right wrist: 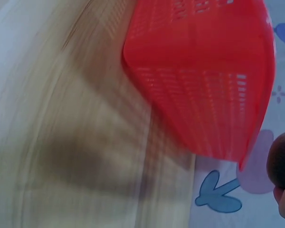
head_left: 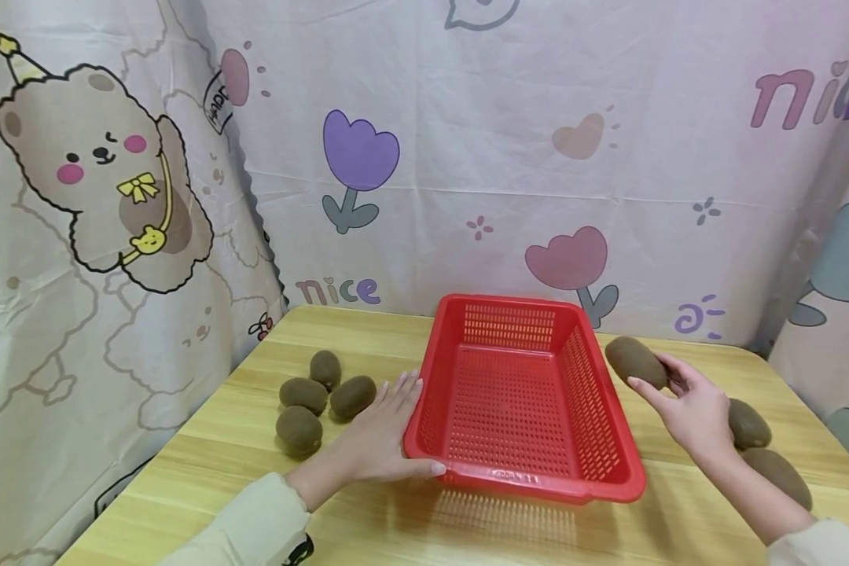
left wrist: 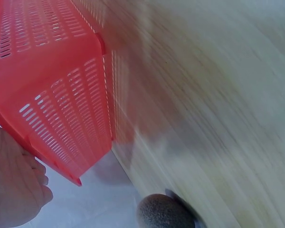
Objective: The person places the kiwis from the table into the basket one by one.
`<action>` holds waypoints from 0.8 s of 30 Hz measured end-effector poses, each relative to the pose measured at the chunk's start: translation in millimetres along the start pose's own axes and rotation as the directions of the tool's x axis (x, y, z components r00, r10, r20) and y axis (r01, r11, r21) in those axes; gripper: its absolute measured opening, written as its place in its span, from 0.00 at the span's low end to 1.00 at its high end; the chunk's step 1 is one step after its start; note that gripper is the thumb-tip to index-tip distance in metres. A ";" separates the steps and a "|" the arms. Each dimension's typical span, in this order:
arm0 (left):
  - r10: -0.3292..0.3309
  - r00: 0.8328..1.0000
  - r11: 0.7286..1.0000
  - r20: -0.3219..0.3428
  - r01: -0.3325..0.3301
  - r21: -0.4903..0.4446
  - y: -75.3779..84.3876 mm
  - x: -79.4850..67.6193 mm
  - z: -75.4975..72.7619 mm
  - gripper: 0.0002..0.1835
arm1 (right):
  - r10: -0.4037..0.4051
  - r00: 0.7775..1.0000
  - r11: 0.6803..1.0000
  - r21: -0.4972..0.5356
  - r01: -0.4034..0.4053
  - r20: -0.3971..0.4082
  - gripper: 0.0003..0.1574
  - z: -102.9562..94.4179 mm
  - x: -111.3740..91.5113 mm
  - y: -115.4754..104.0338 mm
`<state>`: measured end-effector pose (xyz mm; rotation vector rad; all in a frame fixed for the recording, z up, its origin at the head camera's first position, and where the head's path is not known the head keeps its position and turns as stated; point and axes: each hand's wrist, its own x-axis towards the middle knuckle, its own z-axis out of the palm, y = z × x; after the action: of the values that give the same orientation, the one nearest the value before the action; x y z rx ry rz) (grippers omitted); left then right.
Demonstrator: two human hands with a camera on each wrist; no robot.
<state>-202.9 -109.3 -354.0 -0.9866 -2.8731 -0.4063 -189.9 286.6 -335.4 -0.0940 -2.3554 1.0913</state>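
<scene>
holding one kiwifruit, the right hand pinches it by one end between thumb and fingers. the held kiwifruit is positioned outside the red basket, raised above the wood-grain table and just beside the basket's right rim. the left hand is extended, fingers straight, thumb set apart; the fingertips lie at the left side of the basket, the thumb on the rim at the near left corner. four loose kiwifruit sit grouped on the table, left of the basket and near the left hand. two further kiwifruit lie at right, partly hidden by the right forearm. both arms carry pale sleeves. a printed cloth hangs behind the table
</scene>
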 end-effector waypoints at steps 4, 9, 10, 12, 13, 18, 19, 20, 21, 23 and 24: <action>-0.002 1.000 1.000 0.011 0.002 -0.012 1.3 2.9 -1.6 0.62 | -0.026 0.999 0.999 0.031 0.025 0.044 0.37 1.0 0.0 -10.2; -0.002 1.000 1.000 0.015 0.002 -0.017 0.9 6.2 -0.7 0.62 | -0.057 0.993 0.995 0.092 0.048 0.102 0.35 7.6 -1.1 -23.8; -0.002 1.000 1.000 0.017 0.003 -0.016 0.5 6.9 -0.3 0.62 | -0.061 0.991 0.994 0.101 0.049 0.118 0.35 9.3 -1.4 -27.0; -0.005 1.000 1.000 0.021 0.006 -0.015 0.1 8.4 0.3 0.62 | -0.067 0.985 0.992 0.117 0.049 0.157 0.34 13.2 -1.7 -32.9; -0.005 1.000 1.000 0.021 0.006 -0.017 0.1 9.2 0.3 0.62 | -0.067 0.982 0.991 0.123 0.045 0.178 0.35 15.6 -1.7 -35.9; -0.019 0.999 1.000 0.029 0.019 -0.019 -0.7 12.4 0.8 0.63 | -0.086 0.955 0.988 0.145 0.047 0.284 0.34 31.1 -1.5 -51.2; -0.022 0.999 1.000 0.029 0.023 -0.018 -0.8 12.9 0.9 0.63 | -0.093 0.948 0.988 0.148 0.050 0.305 0.33 35.0 -2.0 -53.6; -0.025 0.999 1.000 0.029 0.025 -0.017 -1.1 13.5 1.0 0.63 | -0.099 0.941 0.986 0.157 0.049 0.324 0.33 39.1 -2.7 -55.7; -0.028 0.999 0.999 0.028 0.028 -0.017 -1.2 14.0 1.1 0.63 | -0.104 0.934 0.983 0.175 0.046 0.342 0.32 43.5 -3.8 -57.4; -0.033 0.999 0.999 0.029 0.033 -0.017 -1.7 14.5 1.0 0.63 | -0.105 0.919 0.979 0.200 0.029 0.381 0.31 52.6 -6.9 -60.4; -0.036 0.999 0.999 0.031 0.036 -0.016 -2.0 14.8 0.7 0.63 | -0.106 0.909 0.977 0.211 0.021 0.402 0.30 56.9 -8.7 -61.9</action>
<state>-215.8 -101.8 -352.8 -0.9532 -2.9236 -0.4220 -201.1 203.5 -324.4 0.3174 -2.5670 1.4243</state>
